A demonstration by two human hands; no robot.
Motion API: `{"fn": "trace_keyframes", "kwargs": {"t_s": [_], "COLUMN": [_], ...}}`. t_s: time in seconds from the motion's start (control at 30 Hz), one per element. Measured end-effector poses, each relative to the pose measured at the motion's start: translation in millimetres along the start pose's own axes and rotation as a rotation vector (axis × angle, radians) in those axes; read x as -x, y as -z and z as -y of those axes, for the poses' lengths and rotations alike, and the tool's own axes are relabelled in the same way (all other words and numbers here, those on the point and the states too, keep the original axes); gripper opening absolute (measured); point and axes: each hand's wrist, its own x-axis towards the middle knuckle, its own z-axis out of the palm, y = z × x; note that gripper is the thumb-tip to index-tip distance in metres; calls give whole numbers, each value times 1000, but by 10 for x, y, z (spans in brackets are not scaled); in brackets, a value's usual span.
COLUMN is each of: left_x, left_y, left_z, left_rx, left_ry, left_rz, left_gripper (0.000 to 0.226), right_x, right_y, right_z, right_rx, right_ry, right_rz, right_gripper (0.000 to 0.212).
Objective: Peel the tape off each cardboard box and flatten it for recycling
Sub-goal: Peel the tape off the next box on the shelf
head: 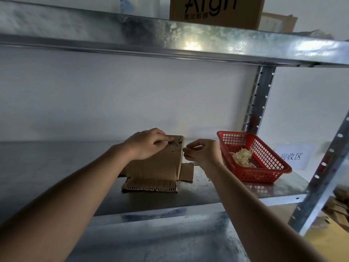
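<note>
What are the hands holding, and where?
The left hand holds the cardboard box down at its top far edge. The right hand has its fingers pinched by the box's right corner; whether they pinch tape cannot be told.

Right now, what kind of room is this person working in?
Probably a storeroom or packing area. There are bare metal shelves, a cardboard box stored up top, and a red basket of peeled tape beside a paper sign that seems to mark a recycling spot.
</note>
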Motion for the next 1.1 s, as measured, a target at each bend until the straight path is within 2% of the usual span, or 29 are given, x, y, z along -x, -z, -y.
{"fn": "trace_keyframes", "kwargs": {"t_s": [0.07, 0.17, 0.27, 0.37, 0.47, 0.57, 0.7, 0.87, 1.1], "left_x": [11, -1, -5, 18, 20, 33, 31, 16, -41], "left_y": [30, 65, 21, -18, -7, 0, 14, -9, -49], "left_z": [-54, -204, -339, -332, -262, -265, -302, -298, -202], "left_rx": [0, -87, -197, -245, -247, -241, -231, -238, -249], "left_ry": [-1, 36, 68, 43, 49, 51, 66, 50, 23], "left_rz": [14, 29, 37, 22, 54, 104, 111, 80, 31], "left_gripper": [37, 36, 53, 58, 63, 57, 44, 51, 45], "right_x": [-11, -39, -56, -73, -71, -50, -49, -34, -41], "right_y": [-71, -147, -134, -90, -119, -163, -129, -154, -25], "right_z": [-34, -57, -70, -66, -67, -87, -47, -15, -46], "right_rx": [34, 58, -99, -225, -208, -247, -255, -218, -339], "right_ry": [12, 16, 18, -63, -150, -137, -108, -55, -262], "right_rz": [22, 45, 29, 33, 109, 154, 154, 67, 217], "right_gripper": [10, 23, 31, 41, 28, 19, 24, 23, 13]}}
